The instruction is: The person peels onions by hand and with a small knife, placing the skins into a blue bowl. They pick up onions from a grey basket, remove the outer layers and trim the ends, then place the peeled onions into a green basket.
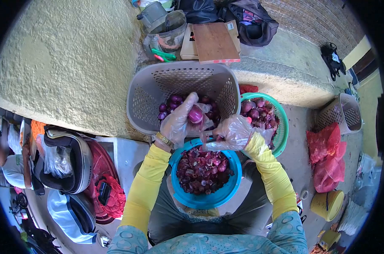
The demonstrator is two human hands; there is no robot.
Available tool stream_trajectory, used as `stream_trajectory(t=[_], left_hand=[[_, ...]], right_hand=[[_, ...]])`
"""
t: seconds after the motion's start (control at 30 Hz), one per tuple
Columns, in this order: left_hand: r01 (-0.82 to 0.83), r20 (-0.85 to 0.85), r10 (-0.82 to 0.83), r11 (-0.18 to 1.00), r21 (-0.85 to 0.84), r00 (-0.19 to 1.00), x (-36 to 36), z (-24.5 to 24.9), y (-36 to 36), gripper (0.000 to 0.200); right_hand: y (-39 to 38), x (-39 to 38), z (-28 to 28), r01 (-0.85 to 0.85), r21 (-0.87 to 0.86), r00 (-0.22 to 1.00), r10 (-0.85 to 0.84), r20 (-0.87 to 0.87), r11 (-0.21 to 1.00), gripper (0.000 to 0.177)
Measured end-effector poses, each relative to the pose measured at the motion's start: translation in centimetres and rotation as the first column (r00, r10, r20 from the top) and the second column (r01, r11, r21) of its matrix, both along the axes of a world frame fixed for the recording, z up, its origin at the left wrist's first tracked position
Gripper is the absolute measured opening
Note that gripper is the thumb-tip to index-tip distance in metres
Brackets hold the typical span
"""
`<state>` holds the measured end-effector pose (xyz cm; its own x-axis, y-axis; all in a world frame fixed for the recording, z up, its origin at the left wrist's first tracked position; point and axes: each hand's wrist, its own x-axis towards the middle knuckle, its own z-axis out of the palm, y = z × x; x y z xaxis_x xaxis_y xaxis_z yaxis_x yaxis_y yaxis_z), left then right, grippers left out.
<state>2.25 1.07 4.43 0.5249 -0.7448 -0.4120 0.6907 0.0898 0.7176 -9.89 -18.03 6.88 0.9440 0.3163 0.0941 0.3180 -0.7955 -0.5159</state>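
My left hand (175,125), in a clear plastic glove, is closed on a peeled, shiny red onion (195,114) over the front of a grey perforated basket (137,91). More purple onions (176,99) lie inside that basket. Facing it, my right hand (232,132), also gloved, is closed with the fingers pointing left. A small pink tip (249,120) sticks out by its knuckles; the rest of what it grips is hidden. A strip of reddish peel (203,136) hangs between the hands. Below them stands a blue basin (178,195) holding dark onion skins and some onions.
A green basket (283,137) of unpeeled onions stands right of the grey one. Behind are a brown board (215,42), a bucket (171,36) and a dark bag (255,23). Red mesh sacks (327,156) and a yellow bucket (327,205) are at right. Another person (15,169) is far left.
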Motion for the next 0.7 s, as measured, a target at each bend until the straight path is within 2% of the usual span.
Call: stream_trajectory(t=[0.07,0.13,0.2,0.23,0.3,0.33,0.43,0.47,0.53,0.6,0.67,0.7], left_hand=[[-0.129,-0.106,0.123,0.990,-0.052,0.987,0.3,0.4,-0.1,0.052],[-0.170,-0.114,0.161,0.982,-0.080,0.980,0.4,0.1,0.0,0.051],[-0.248,-0.135,0.230,0.959,-0.135,0.964,0.6,0.0,0.0,0.049],[-0.249,-0.134,0.231,0.959,-0.135,0.964,0.5,0.2,0.0,0.049],[-0.262,-0.111,0.244,0.947,-0.188,0.963,0.1,0.5,-0.2,0.063],[-0.262,-0.110,0.245,0.947,-0.188,0.963,0.1,0.5,-0.3,0.063],[-0.215,-0.208,0.159,0.935,-0.283,0.965,0.4,0.2,-0.3,0.054],[-0.212,-0.202,0.154,0.927,-0.311,0.967,0.4,0.0,-0.3,0.052],[-0.210,-0.197,0.150,0.918,-0.337,0.969,0.5,-0.4,-0.2,0.050],[-0.084,-0.135,0.035,0.925,-0.371,0.990,0.8,-0.8,0.2,0.047],[-0.100,-0.110,0.062,0.918,-0.383,0.992,0.6,-1.0,0.0,0.045],[-0.115,-0.086,0.088,0.910,-0.398,0.992,0.5,-0.9,-0.1,0.044]], right_hand=[[0.3,0.1,-0.5,-0.043,-0.058,0.999,0.042,-0.019,0.997,0.059],[0.8,0.0,-0.7,-0.088,-0.115,0.996,0.084,-0.041,0.989,0.062],[1.4,-0.1,-0.7,-0.117,-0.117,0.983,0.098,-0.154,0.986,0.069],[1.7,-0.1,-0.7,-0.158,-0.176,0.981,0.134,-0.138,0.972,0.074],[1.9,-0.3,-1.7,-0.166,-0.171,0.980,0.143,-0.136,0.971,0.073],[1.9,-0.3,-2.3,-0.173,-0.167,0.980,0.151,-0.132,0.971,0.073],[2.1,-0.2,-2.9,-0.130,-0.070,0.984,0.120,-0.133,0.989,0.074],[1.9,-0.2,-2.6,-0.130,-0.071,0.984,0.120,-0.133,0.989,0.074],[2.0,0.0,-0.4,-0.206,-0.212,0.965,0.163,-0.204,0.955,0.078],[2.0,0.0,-0.6,-0.212,-0.205,0.965,0.172,-0.197,0.956,0.076],[2.0,-0.2,-0.6,-0.217,-0.198,0.965,0.181,-0.188,0.956,0.075],[2.0,-0.3,-0.6,-0.169,-0.151,0.975,0.144,-0.167,0.974,0.073]])
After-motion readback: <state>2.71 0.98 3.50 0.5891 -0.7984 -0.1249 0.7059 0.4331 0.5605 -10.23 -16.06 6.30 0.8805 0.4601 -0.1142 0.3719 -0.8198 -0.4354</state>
